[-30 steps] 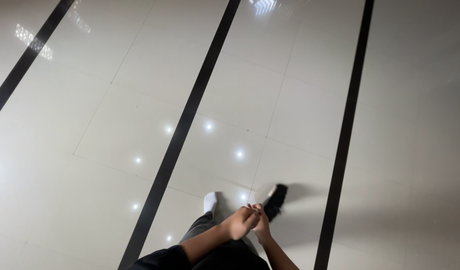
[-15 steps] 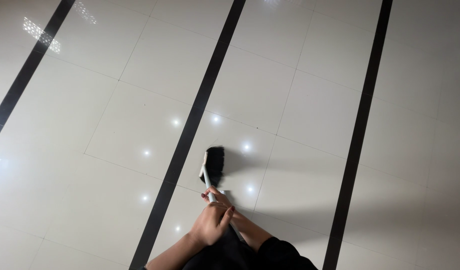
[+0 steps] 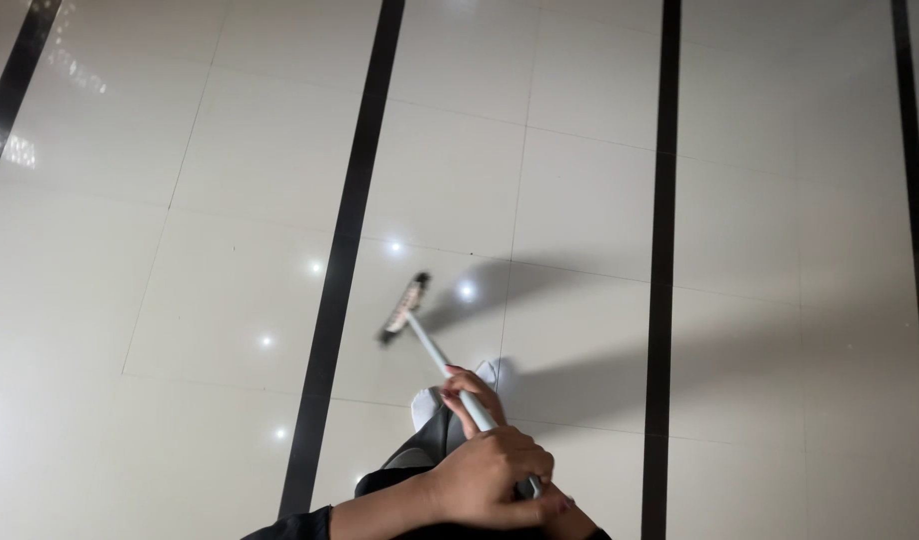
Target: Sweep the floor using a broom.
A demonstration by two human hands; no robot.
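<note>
Both my hands grip a broom with a pale handle (image 3: 432,352). The handle slopes away from me to a small dark brush head (image 3: 404,306) resting on the glossy cream floor tiles (image 3: 580,190). My left hand (image 3: 492,478) wraps the near end of the handle, its forearm coming in from the lower left. My right hand (image 3: 470,392) holds the handle a little further down, fingers curled round it, and its arm is mostly hidden under the left hand. Below the hands I see my dark trouser leg (image 3: 435,440) and white footwear (image 3: 426,404).
Long black stripes run along the floor: one (image 3: 345,250) just left of the brush head, one (image 3: 663,250) to the right, another (image 3: 915,200) at the far right edge. Ceiling lights glint on the tiles near the brush. The broom's shadow (image 3: 540,275) falls to the right.
The view has swung, so the stripes now look nearly upright. The brush head has moved further out from my feet, and more of the handle shows beyond my hands.
</note>
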